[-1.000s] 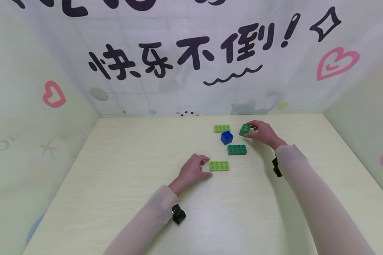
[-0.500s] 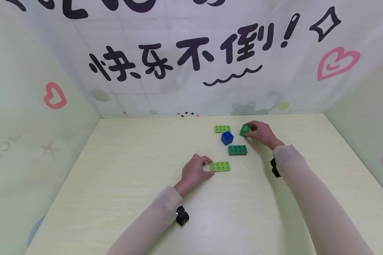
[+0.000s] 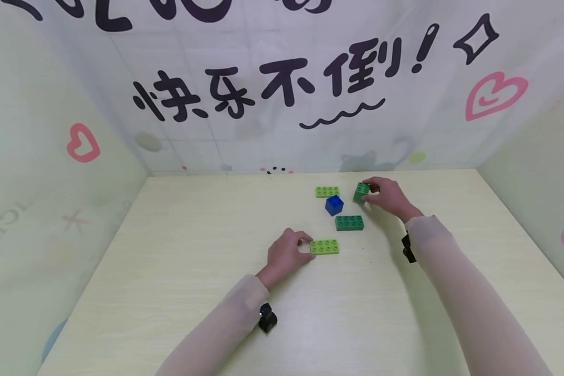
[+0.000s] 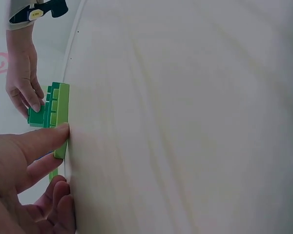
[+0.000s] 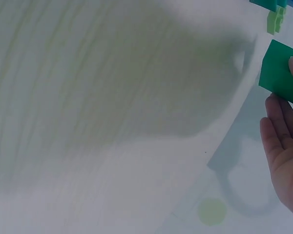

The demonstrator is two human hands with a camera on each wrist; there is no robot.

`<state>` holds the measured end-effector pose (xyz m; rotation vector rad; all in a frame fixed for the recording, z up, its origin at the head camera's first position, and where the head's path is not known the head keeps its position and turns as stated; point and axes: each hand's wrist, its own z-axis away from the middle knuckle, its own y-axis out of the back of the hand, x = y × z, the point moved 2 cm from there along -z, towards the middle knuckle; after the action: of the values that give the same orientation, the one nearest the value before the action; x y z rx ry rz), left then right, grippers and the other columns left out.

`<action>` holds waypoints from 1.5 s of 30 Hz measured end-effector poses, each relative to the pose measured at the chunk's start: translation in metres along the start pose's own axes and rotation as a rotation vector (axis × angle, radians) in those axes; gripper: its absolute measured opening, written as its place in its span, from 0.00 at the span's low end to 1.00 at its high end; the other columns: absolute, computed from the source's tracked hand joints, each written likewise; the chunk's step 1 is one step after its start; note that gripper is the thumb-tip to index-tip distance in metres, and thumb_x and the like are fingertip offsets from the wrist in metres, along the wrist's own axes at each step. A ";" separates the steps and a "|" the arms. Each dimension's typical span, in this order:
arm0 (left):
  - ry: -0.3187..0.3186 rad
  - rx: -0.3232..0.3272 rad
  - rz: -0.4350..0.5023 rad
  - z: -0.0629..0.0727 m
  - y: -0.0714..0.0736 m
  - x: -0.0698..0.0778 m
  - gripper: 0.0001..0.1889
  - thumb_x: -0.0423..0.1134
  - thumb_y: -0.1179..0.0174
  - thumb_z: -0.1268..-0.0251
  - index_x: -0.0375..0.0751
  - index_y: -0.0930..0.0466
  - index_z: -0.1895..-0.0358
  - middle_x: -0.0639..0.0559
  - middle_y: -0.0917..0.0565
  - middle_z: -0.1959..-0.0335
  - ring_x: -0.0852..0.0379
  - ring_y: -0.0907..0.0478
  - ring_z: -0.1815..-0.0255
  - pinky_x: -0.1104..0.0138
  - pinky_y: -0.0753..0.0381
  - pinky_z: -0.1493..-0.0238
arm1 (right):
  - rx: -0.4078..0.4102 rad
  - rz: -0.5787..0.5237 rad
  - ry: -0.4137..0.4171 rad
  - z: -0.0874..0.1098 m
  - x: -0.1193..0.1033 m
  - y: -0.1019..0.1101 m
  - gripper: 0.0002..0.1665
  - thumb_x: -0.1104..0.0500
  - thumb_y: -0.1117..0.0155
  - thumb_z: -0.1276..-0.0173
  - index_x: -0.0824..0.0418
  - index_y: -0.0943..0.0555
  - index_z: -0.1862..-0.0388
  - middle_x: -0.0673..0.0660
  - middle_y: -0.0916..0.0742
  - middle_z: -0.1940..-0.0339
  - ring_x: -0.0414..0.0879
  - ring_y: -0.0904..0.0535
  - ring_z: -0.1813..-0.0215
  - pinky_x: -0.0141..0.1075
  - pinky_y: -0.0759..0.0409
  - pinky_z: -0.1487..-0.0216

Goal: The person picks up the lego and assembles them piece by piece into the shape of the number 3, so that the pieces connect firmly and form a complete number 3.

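Observation:
In the head view my left hand (image 3: 285,255) pinches the left end of a flat lime-green building brick (image 3: 325,247) lying on the table. The left wrist view shows the thumb against the near edge of this lime brick (image 4: 62,105), the index finger on its other side. My right hand (image 3: 389,197) holds a small green building brick (image 3: 361,192) between thumb and fingers, farther back on the right; in the right wrist view the brick (image 5: 279,70) seems raised off the table. Between the hands lie a longer green brick (image 3: 350,223) and a blue brick (image 3: 334,205).
Another lime-green brick (image 3: 327,192) lies behind the blue one. The pale wooden table (image 3: 192,235) ends at a printed cloth backdrop (image 3: 244,146), with cloth walls on both sides. A black device (image 3: 267,318) is strapped at the left wrist.
My left hand has moved slightly right and closed its thumb and index finger on the near lime-green brick's left end. The right hand keeps its hold on the small green brick, almost still.

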<state>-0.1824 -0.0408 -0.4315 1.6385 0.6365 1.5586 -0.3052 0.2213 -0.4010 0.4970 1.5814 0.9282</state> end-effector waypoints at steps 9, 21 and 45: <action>0.001 -0.004 -0.004 0.000 0.000 0.000 0.19 0.44 0.30 0.54 0.50 0.18 0.54 0.55 0.30 0.68 0.60 0.32 0.70 0.68 0.35 0.72 | -0.005 0.019 0.057 0.009 -0.015 0.016 0.28 0.59 0.38 0.37 0.69 0.30 0.40 0.67 0.23 0.49 0.60 0.28 0.47 0.51 0.32 0.47; 0.004 -0.014 0.007 -0.001 0.001 0.000 0.19 0.44 0.30 0.53 0.49 0.19 0.54 0.54 0.30 0.67 0.59 0.32 0.69 0.67 0.35 0.71 | -0.052 0.099 0.157 0.031 -0.043 0.023 0.28 0.61 0.35 0.40 0.69 0.29 0.41 0.65 0.22 0.48 0.60 0.27 0.48 0.52 0.32 0.46; -0.003 -0.011 0.009 0.000 0.002 0.000 0.19 0.44 0.30 0.54 0.50 0.19 0.55 0.54 0.29 0.68 0.59 0.33 0.70 0.67 0.35 0.73 | -0.168 0.064 0.248 0.072 -0.075 -0.019 0.26 0.61 0.32 0.43 0.66 0.25 0.45 0.57 0.19 0.55 0.50 0.24 0.57 0.45 0.26 0.53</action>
<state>-0.1823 -0.0417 -0.4300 1.6374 0.6187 1.5634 -0.2153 0.1748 -0.3695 0.3250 1.6972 1.1972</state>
